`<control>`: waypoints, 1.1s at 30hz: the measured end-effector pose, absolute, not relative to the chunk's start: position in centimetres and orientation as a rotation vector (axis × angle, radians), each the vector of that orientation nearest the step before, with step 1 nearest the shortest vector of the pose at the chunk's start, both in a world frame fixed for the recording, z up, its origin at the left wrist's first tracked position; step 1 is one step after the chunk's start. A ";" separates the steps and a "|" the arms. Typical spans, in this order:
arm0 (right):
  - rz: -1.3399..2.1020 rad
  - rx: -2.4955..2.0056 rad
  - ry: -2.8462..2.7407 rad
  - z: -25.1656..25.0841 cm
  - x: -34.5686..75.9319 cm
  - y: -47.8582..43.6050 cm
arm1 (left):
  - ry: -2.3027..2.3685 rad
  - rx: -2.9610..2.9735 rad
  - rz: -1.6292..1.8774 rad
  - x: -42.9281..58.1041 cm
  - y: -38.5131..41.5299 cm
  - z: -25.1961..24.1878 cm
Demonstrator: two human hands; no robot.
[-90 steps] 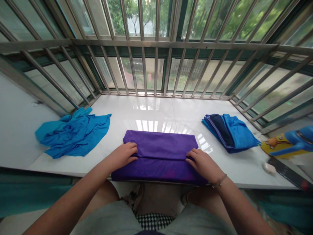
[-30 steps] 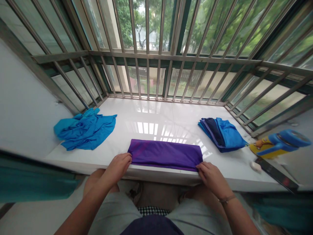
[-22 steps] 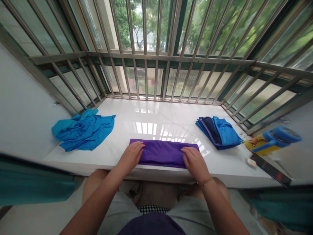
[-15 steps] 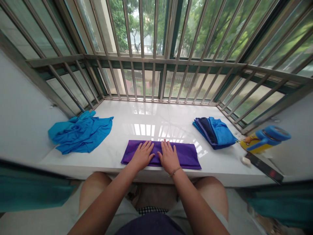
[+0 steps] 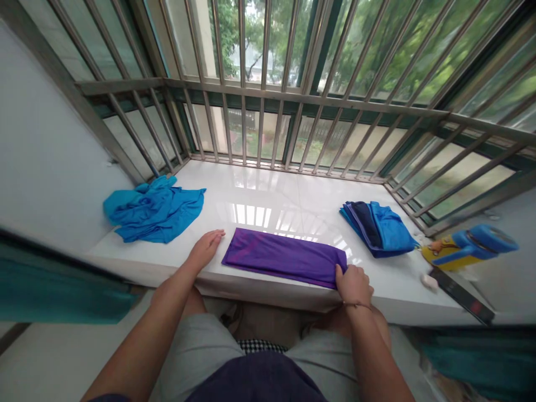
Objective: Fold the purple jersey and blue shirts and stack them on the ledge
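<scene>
I'm getting soft daylight through the barred window, bright enough, with no hard shadows around the purple cloth; the glossy white sill throws pale glare back at me; the trees outside look soft; the teal curtain smears at the frame's edge; the wide lens bows the bars.

A folded cloth lies at the front edge of a window-side worktop, with a crumpled shirt to its left and a stack of folded garments to its right. Farther right sit a plastic object, a small bar and a flat strip. The left hand lies on the worktop just beside the cloth; the right hand holds its right end. Window bars stand behind.
</scene>
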State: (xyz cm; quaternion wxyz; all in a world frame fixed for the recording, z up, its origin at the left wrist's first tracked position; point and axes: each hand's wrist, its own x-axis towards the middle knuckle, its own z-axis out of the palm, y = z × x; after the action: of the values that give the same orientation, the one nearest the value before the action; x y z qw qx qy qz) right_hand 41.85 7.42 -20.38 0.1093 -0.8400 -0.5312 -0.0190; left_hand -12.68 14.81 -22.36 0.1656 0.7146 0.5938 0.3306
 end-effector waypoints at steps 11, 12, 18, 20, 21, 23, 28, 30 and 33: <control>-0.085 -2.103 -1.419 -12.6 42.9 10.8 | 1.696 2.066 1.025 -11.3 14.0 -21.3; -0.088 -2.065 -1.452 -11.5 41.0 10.9 | 1.700 2.064 1.031 -11.3 14.1 -21.3; -0.046 -1.761 -1.854 -8.9 25.8 11.5 | 1.731 2.082 1.033 -11.1 14.2 -21.4; 0.018 -1.733 -1.996 -9.6 21.5 11.9 | 1.734 2.087 1.027 -11.1 14.2 -21.4; 0.054 -1.735 -2.069 -10.1 19.7 12.1 | 1.734 2.090 1.025 -11.1 14.1 -21.4; 0.119 -1.752 -2.198 -11.1 16.7 12.4 | 1.736 2.096 1.023 -11.0 14.1 -21.2; 0.146 -1.772 -2.336 -13.3 13.6 12.2 | 1.735 2.155 0.980 -10.8 14.0 -20.7; 0.110 -1.749 -2.344 -13.9 13.6 11.9 | 1.753 2.203 0.935 -10.6 13.7 -20.3; 0.044 -1.666 -2.335 -14.4 13.8 11.6 | 1.674 2.353 0.831 -9.8 13.1 -19.7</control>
State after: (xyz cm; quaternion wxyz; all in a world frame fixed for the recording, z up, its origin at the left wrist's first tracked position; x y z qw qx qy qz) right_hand 13.84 11.57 -14.42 0.1357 -0.5754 -0.8064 0.0151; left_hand -9.83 13.08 -19.73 0.0681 0.7812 0.5559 0.2759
